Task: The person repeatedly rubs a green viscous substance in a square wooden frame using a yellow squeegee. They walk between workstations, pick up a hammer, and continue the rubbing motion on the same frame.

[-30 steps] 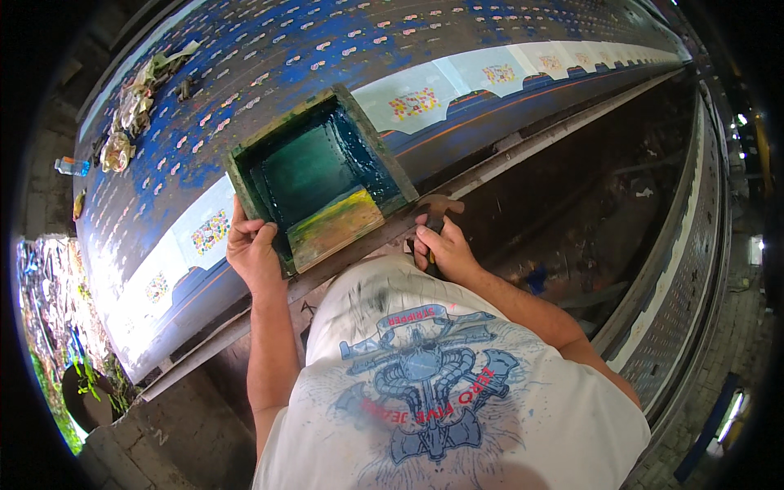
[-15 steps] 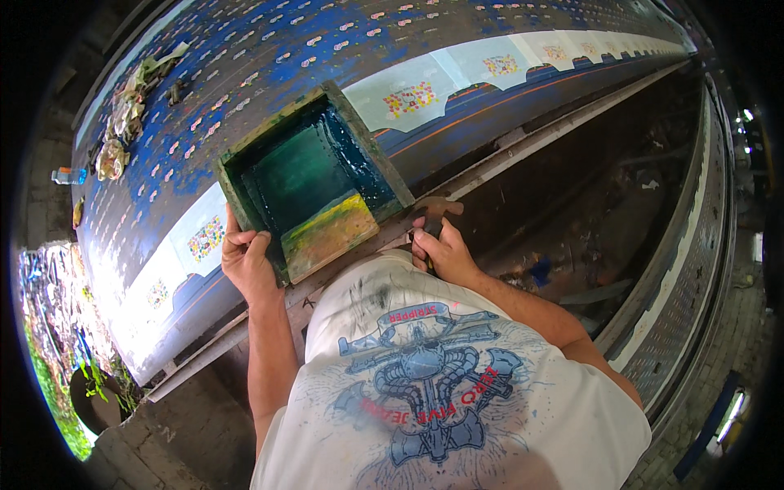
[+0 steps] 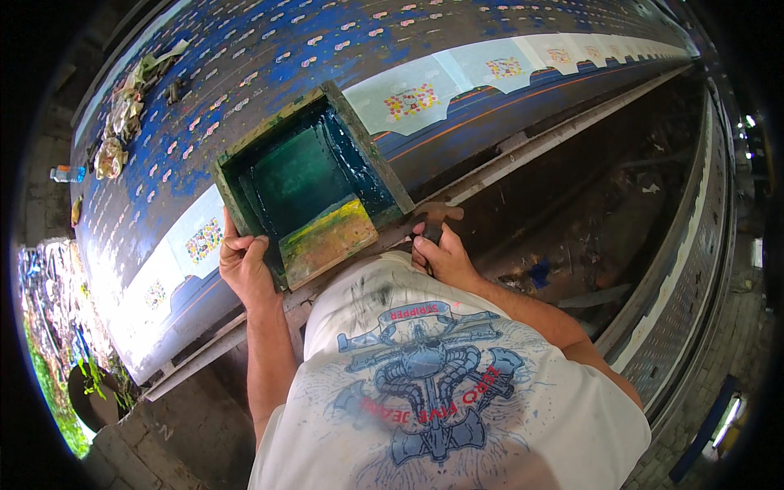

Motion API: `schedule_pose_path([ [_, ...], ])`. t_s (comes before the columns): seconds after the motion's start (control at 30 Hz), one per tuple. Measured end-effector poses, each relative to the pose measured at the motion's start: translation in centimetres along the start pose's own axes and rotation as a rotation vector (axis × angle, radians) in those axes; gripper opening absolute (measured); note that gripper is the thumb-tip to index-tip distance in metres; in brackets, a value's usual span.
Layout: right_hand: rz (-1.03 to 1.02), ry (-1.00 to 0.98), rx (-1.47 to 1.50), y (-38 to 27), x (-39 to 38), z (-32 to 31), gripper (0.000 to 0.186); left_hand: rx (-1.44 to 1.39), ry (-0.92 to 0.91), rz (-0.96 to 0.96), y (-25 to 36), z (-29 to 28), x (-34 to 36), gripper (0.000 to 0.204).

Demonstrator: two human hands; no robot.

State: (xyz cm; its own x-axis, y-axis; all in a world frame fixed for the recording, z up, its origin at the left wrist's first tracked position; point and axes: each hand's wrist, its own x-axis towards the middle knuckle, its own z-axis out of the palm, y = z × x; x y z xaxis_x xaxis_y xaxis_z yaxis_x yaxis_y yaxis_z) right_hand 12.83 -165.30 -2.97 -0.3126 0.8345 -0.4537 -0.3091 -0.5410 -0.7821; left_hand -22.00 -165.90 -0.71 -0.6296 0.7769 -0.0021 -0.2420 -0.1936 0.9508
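A wooden printing screen frame (image 3: 372, 149), wet with dark green ink inside, lies on the long blue patterned cloth (image 3: 327, 41). A yellow-green smeared board (image 3: 327, 241) lies in the frame's near end. My left hand (image 3: 245, 265) grips the frame's near left corner. At the near right corner, my right hand (image 3: 441, 255) is closed around a brown wooden piece (image 3: 437, 215). My white printed shirt fills the lower part of the view.
White panels with small coloured motifs (image 3: 416, 91) run along the cloth's near edge, beside a pale metal rail (image 3: 531, 145). Crumpled rags (image 3: 122, 122) and a plastic bottle (image 3: 67, 173) lie at the far left. A dark littered trench (image 3: 604, 220) and another long table lie right.
The frame and both hands sit slightly further left and lower in the view. Both grips look the same.
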Motion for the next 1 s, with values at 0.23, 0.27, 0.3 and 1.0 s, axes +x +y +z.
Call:
schedule_pose_path([
  [0.23,0.02,-0.007,-0.001,0.9,0.2,-0.9,0.024,0.038,0.004,0.0,-0.2,-0.4,0.1,0.03],
  [0.27,0.028,-0.007,0.012,0.8,0.2,-0.9,0.024,0.034,0.003,0.001,-0.1,-0.3,0.0,0.03],
  [0.3,0.023,-0.012,0.012,0.9,0.2,-1.0,0.024,0.032,0.005,-0.002,-0.1,-0.2,0.0,0.03],
  [1.0,-0.025,-0.075,-0.043,0.8,0.5,-1.5,0.024,0.036,-0.01,0.018,0.3,-0.2,-0.1,0.031],
])
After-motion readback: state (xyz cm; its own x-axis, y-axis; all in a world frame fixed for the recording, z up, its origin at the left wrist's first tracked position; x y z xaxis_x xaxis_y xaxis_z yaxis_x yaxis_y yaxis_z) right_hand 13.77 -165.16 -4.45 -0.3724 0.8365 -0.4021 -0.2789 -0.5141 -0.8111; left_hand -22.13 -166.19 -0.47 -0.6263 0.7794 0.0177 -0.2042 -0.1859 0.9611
